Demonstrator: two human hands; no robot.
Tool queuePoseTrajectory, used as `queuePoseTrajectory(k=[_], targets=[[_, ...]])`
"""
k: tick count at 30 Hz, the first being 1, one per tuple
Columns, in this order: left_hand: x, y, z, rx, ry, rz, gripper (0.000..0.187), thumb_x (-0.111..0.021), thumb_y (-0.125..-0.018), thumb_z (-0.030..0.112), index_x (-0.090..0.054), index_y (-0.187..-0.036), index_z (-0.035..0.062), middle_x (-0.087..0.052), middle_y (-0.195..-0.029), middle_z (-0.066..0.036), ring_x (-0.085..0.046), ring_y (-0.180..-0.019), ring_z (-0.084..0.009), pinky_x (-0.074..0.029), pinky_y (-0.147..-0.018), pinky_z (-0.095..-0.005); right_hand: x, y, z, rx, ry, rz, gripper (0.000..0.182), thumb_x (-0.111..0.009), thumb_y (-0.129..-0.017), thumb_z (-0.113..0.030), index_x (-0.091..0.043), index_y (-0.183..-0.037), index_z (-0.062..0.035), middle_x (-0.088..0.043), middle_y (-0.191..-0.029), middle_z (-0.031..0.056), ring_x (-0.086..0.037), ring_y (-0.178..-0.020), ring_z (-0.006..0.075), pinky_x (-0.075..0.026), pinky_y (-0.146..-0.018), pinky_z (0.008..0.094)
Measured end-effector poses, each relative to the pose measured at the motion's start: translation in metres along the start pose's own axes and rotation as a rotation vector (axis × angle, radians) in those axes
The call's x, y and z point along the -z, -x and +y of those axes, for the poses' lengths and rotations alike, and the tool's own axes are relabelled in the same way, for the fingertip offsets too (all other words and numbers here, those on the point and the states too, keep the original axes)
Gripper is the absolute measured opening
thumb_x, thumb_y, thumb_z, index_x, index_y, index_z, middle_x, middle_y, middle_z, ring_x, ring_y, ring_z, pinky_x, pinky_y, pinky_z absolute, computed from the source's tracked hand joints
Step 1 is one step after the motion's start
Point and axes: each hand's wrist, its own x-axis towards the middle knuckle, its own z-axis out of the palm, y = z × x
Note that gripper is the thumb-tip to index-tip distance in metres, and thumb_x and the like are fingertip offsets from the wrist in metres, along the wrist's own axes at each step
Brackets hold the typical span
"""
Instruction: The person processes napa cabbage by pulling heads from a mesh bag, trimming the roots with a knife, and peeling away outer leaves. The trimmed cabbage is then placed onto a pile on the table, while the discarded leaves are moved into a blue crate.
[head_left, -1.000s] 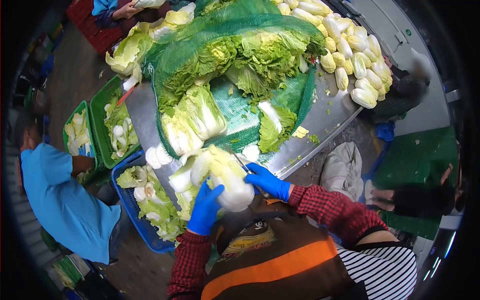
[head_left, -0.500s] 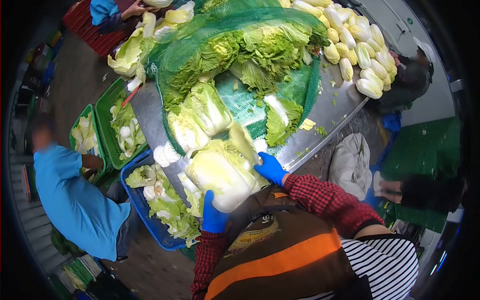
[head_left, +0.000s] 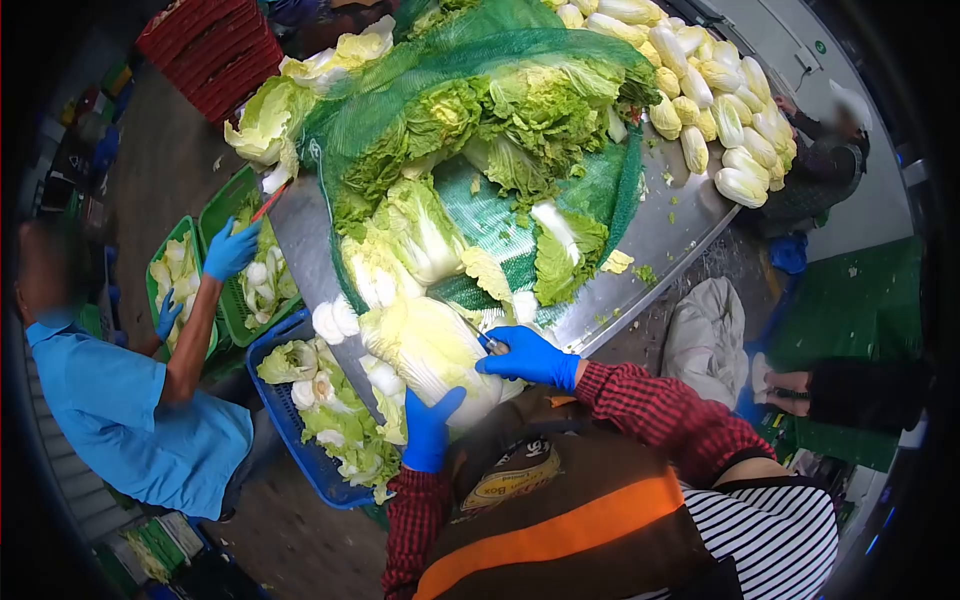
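My left hand (head_left: 430,428), in a blue glove, rests against the near-left side of a large pale cabbage (head_left: 428,345), its thumb spread from the fingers. My right hand (head_left: 530,356), also gloved in blue, is closed round the handle of a knife (head_left: 480,335), whose thin blade points up and left over the cabbage. A loose yellow leaf (head_left: 487,272) lies just beyond the blade. Behind the cabbage, a green mesh bag (head_left: 625,170) lies open with leafy cabbages (head_left: 425,228) in it.
Trimmed cabbages (head_left: 740,185) are heaped at the metal table's (head_left: 660,240) far right. A blue crate (head_left: 330,490) of leaves stands left, with green crates (head_left: 240,330) beyond. A person in blue (head_left: 130,400) reaches toward them. Another person (head_left: 825,165) is at the right. A white sack (head_left: 705,335) lies below.
The yellow leaf by my right hand now lies away from it, and the knife shows. My left thumb has spread. The person in blue has raised a gloved hand toward the table.
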Motion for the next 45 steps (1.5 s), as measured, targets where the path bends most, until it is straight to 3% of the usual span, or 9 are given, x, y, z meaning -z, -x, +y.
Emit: queuePoseTrajectory(k=[2, 6, 9, 10, 15, 22, 35, 44, 45], targets=[[-0.002, 0.003, -0.001, -0.085, -0.187, 0.045, 0.075, -0.069, -0.076, -0.003, -0.032, -0.142, -0.0004, -0.052, -0.129, -0.015, -0.055, -0.114, -0.0262, -0.049, -0.094, -0.0371, 0.001, -0.001, 0.001, -0.156, -0.065, -0.069, 0.046, -0.073, -0.077, -0.036, -0.065, -0.100, 0.0020, -0.066, -0.085, 0.0134, -0.062, -0.078, 0.0219, -0.050, -0.076, 0.0330], [-0.002, 0.015, 0.005, -0.033, -0.131, 0.094, 0.076, -0.069, -0.078, 0.006, -0.031, -0.144, 0.0020, -0.049, -0.132, -0.016, -0.053, -0.118, -0.0288, -0.047, -0.098, -0.0423, -0.005, -0.021, 0.065, -0.039, 0.074, 0.163, 0.044, -0.070, -0.074, -0.035, -0.066, -0.097, 0.0025, -0.065, -0.078, 0.0164, -0.062, -0.067, 0.0232, -0.051, -0.068, 0.0348], [0.003, 0.023, 0.007, 0.132, 0.402, 0.133, 0.081, -0.069, -0.079, 0.019, -0.026, -0.147, 0.0054, -0.044, -0.138, -0.018, -0.047, -0.125, -0.0325, -0.043, -0.103, -0.0486, 0.005, -0.019, 0.086, -0.095, 0.469, 0.312, 0.044, -0.071, -0.072, -0.033, -0.065, -0.098, 0.0016, -0.065, -0.078, 0.0163, -0.063, -0.068, 0.0247, -0.051, -0.066, 0.0388], [-0.003, 0.026, 0.011, 0.106, 0.450, 0.097, 0.083, -0.068, -0.079, 0.026, -0.025, -0.148, 0.0060, -0.041, -0.142, -0.018, -0.044, -0.128, -0.0345, -0.039, -0.106, -0.0516, -0.001, -0.024, 0.109, 0.247, 0.469, 0.543, 0.045, -0.072, -0.078, -0.038, -0.064, -0.103, -0.0011, -0.064, -0.074, 0.0104, -0.061, -0.061, 0.0183, -0.050, -0.059, 0.0340], [0.004, 0.019, 0.005, -0.008, 0.400, -0.090, 0.089, -0.071, -0.075, 0.030, -0.026, -0.148, 0.0049, -0.040, -0.144, -0.019, -0.042, -0.131, -0.0354, -0.036, -0.109, -0.0524, -0.002, 0.015, -0.024, -0.216, -0.335, -0.117, 0.045, -0.072, -0.083, -0.045, -0.064, -0.103, -0.0051, -0.059, -0.073, 0.0006, -0.055, -0.060, 0.0073, -0.046, -0.052, 0.0225], [0.013, 0.000, 0.007, 0.008, 0.025, 0.023, 0.072, -0.065, -0.078, -0.001, -0.033, -0.143, -0.0013, -0.049, -0.134, -0.016, -0.052, -0.120, -0.0292, -0.046, -0.100, -0.0407, -0.008, 0.014, -0.008, -0.120, -0.111, 0.022, 0.048, -0.076, -0.078, -0.045, -0.064, -0.099, -0.0028, -0.060, -0.076, 0.0058, -0.058, -0.062, 0.0117, -0.049, -0.056, 0.0248], [-0.005, 0.018, 0.006, -0.158, -0.219, 0.155, 0.070, -0.069, -0.080, 0.002, -0.035, -0.141, -0.0008, -0.050, -0.130, -0.015, -0.052, -0.118, -0.0256, -0.045, -0.098, -0.0382, -0.016, -0.013, 0.033, -0.060, -0.079, 0.033, 0.031, -0.070, -0.078, -0.028, -0.066, -0.089, 0.0008, -0.064, -0.071, 0.0098, -0.061, -0.061, 0.0171, -0.050, -0.060, 0.0306], [0.005, 0.038, -0.019, 0.324, 0.390, -0.019, 0.084, -0.044, -0.090, 0.067, -0.024, -0.150, 0.0123, -0.033, -0.150, -0.015, -0.038, -0.133, -0.0318, -0.032, -0.110, -0.0500, 0.007, -0.024, 0.076, -0.039, 0.314, 0.605, 0.027, -0.069, -0.078, -0.019, -0.063, -0.101, -0.0067, -0.065, -0.088, 0.0144, -0.064, -0.085, 0.0338, -0.050, -0.076, 0.0401], [-0.002, 0.031, -0.020, 0.261, 0.942, -0.279, 0.090, -0.037, -0.086, 0.074, -0.021, -0.151, 0.0136, -0.030, -0.152, -0.014, -0.035, -0.135, -0.0320, -0.029, -0.112, -0.0503, 0.010, -0.024, 0.071, 0.036, 0.272, 0.729, 0.031, -0.070, -0.078, -0.016, -0.061, -0.107, -0.0082, -0.064, -0.094, 0.0132, -0.063, -0.091, 0.0334, -0.050, -0.079, 0.0400]])
